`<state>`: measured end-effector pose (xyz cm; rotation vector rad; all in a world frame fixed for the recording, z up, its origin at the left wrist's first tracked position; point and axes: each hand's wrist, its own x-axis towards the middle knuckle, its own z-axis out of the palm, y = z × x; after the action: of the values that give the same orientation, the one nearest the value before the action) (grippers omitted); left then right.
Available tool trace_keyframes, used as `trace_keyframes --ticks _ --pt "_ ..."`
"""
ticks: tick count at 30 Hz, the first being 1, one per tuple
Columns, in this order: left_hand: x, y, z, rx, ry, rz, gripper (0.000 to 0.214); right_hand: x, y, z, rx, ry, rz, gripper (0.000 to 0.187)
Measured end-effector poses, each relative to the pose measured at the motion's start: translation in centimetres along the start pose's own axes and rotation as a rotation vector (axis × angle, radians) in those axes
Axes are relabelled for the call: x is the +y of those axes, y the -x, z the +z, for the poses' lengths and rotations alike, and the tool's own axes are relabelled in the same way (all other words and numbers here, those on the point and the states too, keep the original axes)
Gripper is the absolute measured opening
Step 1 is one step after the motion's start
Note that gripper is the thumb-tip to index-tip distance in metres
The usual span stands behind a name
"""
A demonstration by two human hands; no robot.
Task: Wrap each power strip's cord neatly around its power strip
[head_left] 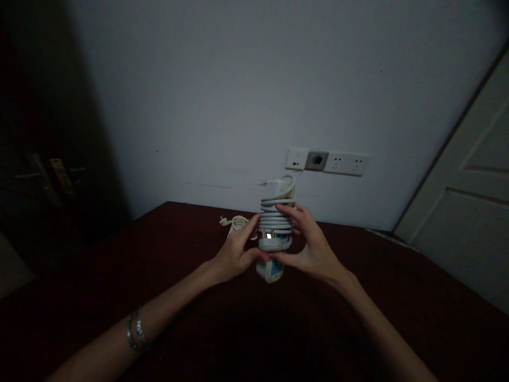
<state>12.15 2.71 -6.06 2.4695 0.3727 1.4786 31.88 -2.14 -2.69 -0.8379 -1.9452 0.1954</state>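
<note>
Both hands hold a white power strip [276, 217] above the dark table, its own cord wound around its middle in several turns. My left hand [238, 249] grips it from the left, thumb low near the plug. From the right, my right hand [310, 239] closes on it, with fingers over the coils and thumb underneath. A white plug [272, 244] lies against the lower coils, and a bright glint shows at its prongs. The lower end of the strip [271, 270] sticks out below my thumbs. Parts of the cord are hidden behind my fingers.
A second white cord with a plug [238, 223] lies on the dark red table [178, 239] behind my left hand. Wall sockets [345, 163] are on the wall behind. A dark door [35, 175] stands at left, a pale door [469, 185] at right.
</note>
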Motion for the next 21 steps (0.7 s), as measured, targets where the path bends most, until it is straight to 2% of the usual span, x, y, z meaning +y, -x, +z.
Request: trace_keyframes --ticks 5,9,13,16,21 --pt "0.1 -0.2 -0.3 0.001 -0.016 -0.005 0.078 -0.4 -0.1 0.0 0.039 -0.089 -0.007 0.073" --pt "0.4 -0.7 -0.9 -0.088 0.043 -0.046 0.092 -0.5 -0.1 -0.2 0.044 -0.079 -0.005 0.071" --pt "0.5 -0.9 -1.2 -0.075 0.112 -0.107 0.073 -0.2 0.0 -0.2 0.065 -0.081 0.017 0.072" --pt "0.4 -0.9 -0.8 -0.048 0.171 -0.167 0.063 -0.4 -0.1 -0.5 0.011 -0.039 0.032 0.073" --pt "1.3 -1.0 0.7 0.063 0.529 -0.238 0.058 -0.9 -0.3 -0.6 -0.049 -0.054 0.091 0.073"
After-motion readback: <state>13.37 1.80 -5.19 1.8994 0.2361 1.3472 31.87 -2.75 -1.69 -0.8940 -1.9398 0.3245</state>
